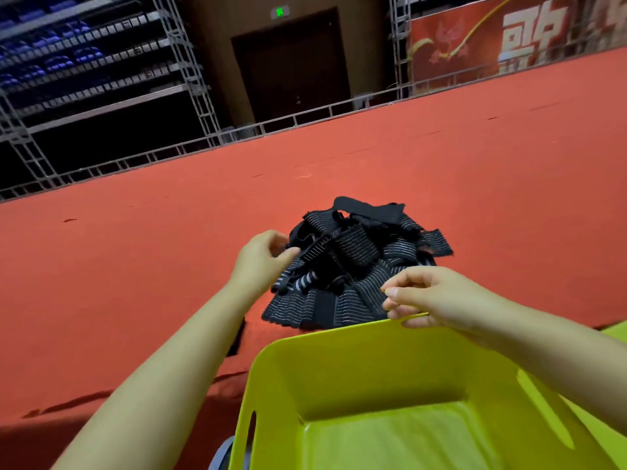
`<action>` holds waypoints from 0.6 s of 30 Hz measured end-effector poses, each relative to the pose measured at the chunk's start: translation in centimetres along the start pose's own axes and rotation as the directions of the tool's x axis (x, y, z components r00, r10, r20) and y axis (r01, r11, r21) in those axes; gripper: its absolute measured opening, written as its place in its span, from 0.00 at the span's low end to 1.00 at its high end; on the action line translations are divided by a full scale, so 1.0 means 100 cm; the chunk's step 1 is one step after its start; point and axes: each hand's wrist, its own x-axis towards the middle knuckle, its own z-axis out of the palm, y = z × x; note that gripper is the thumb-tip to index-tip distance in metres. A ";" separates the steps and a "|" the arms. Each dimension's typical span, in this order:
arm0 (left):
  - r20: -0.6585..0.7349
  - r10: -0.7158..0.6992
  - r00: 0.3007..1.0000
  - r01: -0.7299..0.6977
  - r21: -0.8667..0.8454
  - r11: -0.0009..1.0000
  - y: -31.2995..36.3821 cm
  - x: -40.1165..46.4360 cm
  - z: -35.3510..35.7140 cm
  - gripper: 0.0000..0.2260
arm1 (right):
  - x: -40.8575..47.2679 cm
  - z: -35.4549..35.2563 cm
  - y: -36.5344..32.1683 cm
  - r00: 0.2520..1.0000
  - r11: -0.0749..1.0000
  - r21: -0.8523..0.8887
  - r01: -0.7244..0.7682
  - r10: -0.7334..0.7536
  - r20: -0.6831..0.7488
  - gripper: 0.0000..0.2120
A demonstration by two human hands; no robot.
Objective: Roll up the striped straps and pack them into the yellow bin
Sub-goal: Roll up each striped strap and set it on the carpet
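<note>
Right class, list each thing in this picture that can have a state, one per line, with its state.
yellow bin: upright, empty inside as far as visible.
striped straps: unrolled, in a loose heap on the red surface, beyond the bin.
left hand: fingers curled, pinching a strap at the heap's edge.
right hand: fingers curled, holding nothing, above the bin's far rim.
door: closed.

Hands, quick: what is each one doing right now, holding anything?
Left hand: pinching the edge of a striped strap on the pile.
Right hand: fingers curled, holding nothing, above the yellow bin rim.
</note>
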 end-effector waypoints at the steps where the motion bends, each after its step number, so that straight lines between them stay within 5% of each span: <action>1: 0.041 0.032 0.999 -0.031 -0.006 0.999 0.017 0.006 0.012 0.12 | -0.001 -0.006 0.001 1.000 1.000 0.012 0.001 -0.001 -0.017 0.03; 6: 0.181 -0.058 0.982 0.044 0.080 0.996 0.053 0.034 0.062 0.18 | -0.001 -0.032 0.007 0.998 0.999 0.053 0.007 -0.003 -0.067 0.03; 11: 0.153 -0.219 0.964 0.197 0.145 0.970 0.043 0.043 0.080 0.16 | 0.005 -0.051 0.016 0.996 0.997 0.077 0.006 0.001 -0.090 0.03; 15: 0.144 -0.240 0.960 0.240 0.022 0.971 0.042 0.043 0.081 0.03 | 0.014 -0.055 0.021 0.994 0.997 0.083 -0.002 0.010 -0.105 0.03; 18: 0.199 -0.277 0.940 0.306 -0.133 0.943 0.044 0.043 0.079 0.05 | 0.023 -0.053 0.021 0.994 0.997 0.082 0.000 0.009 -0.109 0.03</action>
